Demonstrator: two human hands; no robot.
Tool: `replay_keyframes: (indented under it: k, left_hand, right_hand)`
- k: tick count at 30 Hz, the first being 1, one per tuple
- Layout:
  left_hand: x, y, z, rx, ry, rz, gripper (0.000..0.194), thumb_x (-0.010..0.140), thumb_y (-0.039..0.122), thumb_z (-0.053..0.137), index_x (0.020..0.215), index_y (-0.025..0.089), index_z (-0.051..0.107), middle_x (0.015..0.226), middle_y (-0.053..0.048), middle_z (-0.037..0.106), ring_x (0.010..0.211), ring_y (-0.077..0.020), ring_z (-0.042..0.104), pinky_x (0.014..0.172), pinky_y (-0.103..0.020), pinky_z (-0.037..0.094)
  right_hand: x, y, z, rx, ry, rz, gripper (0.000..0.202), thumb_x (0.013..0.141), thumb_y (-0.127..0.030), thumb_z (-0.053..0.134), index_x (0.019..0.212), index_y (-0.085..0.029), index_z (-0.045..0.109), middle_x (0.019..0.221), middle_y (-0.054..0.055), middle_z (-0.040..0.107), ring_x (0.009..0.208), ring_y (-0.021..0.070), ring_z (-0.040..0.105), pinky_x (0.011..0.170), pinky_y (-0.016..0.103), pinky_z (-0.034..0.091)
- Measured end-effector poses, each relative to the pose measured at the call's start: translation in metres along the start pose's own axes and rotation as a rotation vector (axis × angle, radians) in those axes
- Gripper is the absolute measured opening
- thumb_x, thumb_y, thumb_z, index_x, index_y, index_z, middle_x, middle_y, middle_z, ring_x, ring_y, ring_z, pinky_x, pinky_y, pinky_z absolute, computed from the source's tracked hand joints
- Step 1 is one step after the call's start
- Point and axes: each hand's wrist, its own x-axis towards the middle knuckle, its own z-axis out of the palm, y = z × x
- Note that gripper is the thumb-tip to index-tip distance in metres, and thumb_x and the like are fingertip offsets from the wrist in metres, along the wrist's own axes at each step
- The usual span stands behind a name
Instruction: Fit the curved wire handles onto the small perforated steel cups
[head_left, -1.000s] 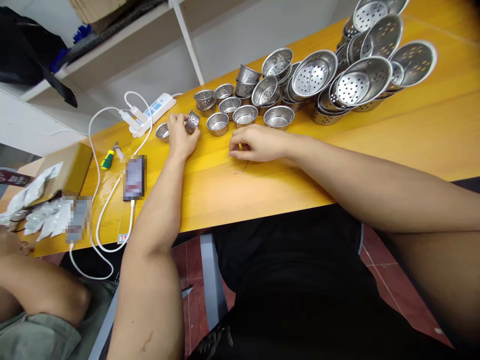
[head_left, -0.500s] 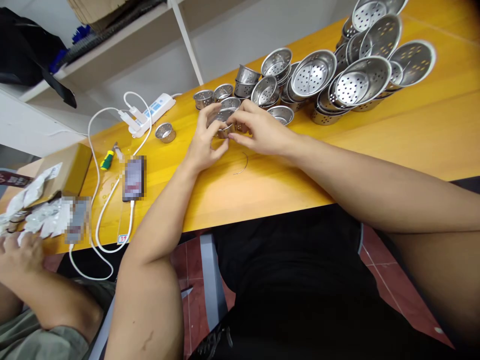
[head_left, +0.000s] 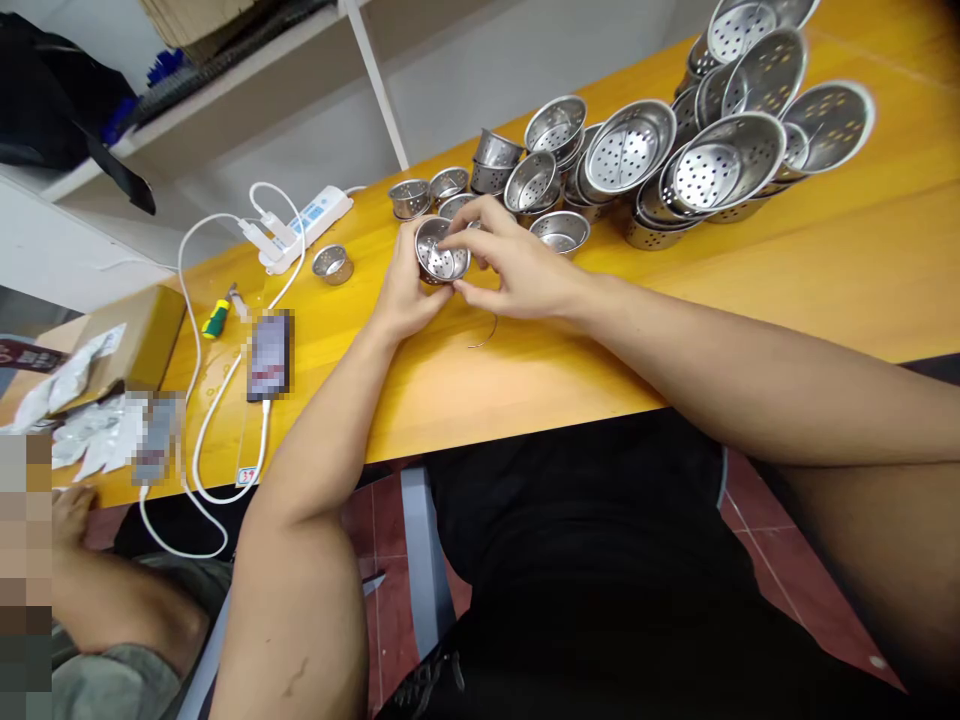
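My left hand [head_left: 405, 285] grips a small perforated metal cup [head_left: 442, 262] by its left side, with the cup's open mouth tilted toward me. My right hand [head_left: 502, 260] is at the cup's right side, its fingers bent, one fingertip reaching into the mouth and the thumb near the lower rim. Whether those fingers pinch anything inside is too small to tell. A thin curved wire [head_left: 489, 335] lies on the table just below my hands. Behind them stand more perforated cups [head_left: 410, 198], some of them stacked.
Stacked larger cups [head_left: 652, 235] extend rightward along the back. At the left are a lone cup [head_left: 332, 265], a power strip [head_left: 315, 225] with white cables, a green-yellow tool [head_left: 216, 320], a phone [head_left: 268, 358] and a cardboard box [head_left: 154, 335]. Another person's arm [head_left: 127, 590] rests at lower left.
The held cup has tilted so its mouth faces me, and my right fingers have moved over its opening. At lower left, the other person's hand has shifted down.
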Motion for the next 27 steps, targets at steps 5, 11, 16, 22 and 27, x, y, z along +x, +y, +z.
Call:
replay_keyframes:
  k: [5,11,16,22,27]
  left_hand:
    - [0.0,-0.004,-0.001,-0.042,-0.077,0.117,0.098,0.108,0.086,0.086,0.184,0.039,0.045,0.174,-0.013,0.068,0.171,-0.0433,0.07,0.151,-0.068,0.056]
    - [0.002,0.011,-0.001,0.01,-0.101,0.119,0.091,0.109,0.082,0.084,0.179,0.037,0.048,0.17,-0.014,0.07,0.162,-0.0419,0.076,0.142,-0.066,0.064]
    - [0.004,0.017,-0.003,0.036,-0.131,0.092,0.092,0.109,0.082,0.085,0.18,0.036,0.048,0.174,-0.015,0.069,0.166,-0.0441,0.074,0.147,-0.07,0.061]
    - [0.004,0.023,-0.009,0.064,-0.147,0.053,0.087,0.11,0.086,0.082,0.175,0.036,0.052,0.168,-0.015,0.07,0.167,-0.0471,0.072,0.148,-0.076,0.058]
    - [0.003,0.021,-0.007,0.046,-0.142,0.064,0.085,0.112,0.088,0.078,0.174,0.037,0.053,0.166,-0.015,0.07,0.162,-0.0449,0.074,0.145,-0.075,0.06]
  right_hand:
    - [0.0,-0.008,0.004,-0.053,-0.133,-0.041,0.059,0.111,-0.03,0.073,0.169,-0.022,0.074,0.182,0.02,0.065,0.156,0.0427,0.074,0.118,0.054,0.067]
    - [-0.002,-0.007,-0.002,-0.154,-0.192,0.025,0.043,0.11,-0.033,0.075,0.151,-0.021,0.082,0.169,0.018,0.072,0.134,0.0391,0.079,0.107,0.05,0.063]
    - [-0.001,-0.008,-0.006,-0.154,-0.213,0.021,0.027,0.111,-0.034,0.075,0.134,-0.02,0.08,0.164,0.019,0.071,0.126,0.037,0.077,0.102,0.048,0.058]
    - [0.003,-0.007,-0.009,-0.028,-0.149,-0.028,0.018,0.118,-0.039,0.076,0.127,-0.023,0.072,0.142,0.015,0.074,0.12,0.0336,0.071,0.106,0.047,0.057]
    - [0.005,-0.001,-0.006,0.013,-0.125,-0.079,0.024,0.125,-0.042,0.071,0.11,-0.023,0.073,0.126,0.012,0.076,0.113,0.0294,0.068,0.103,0.044,0.054]
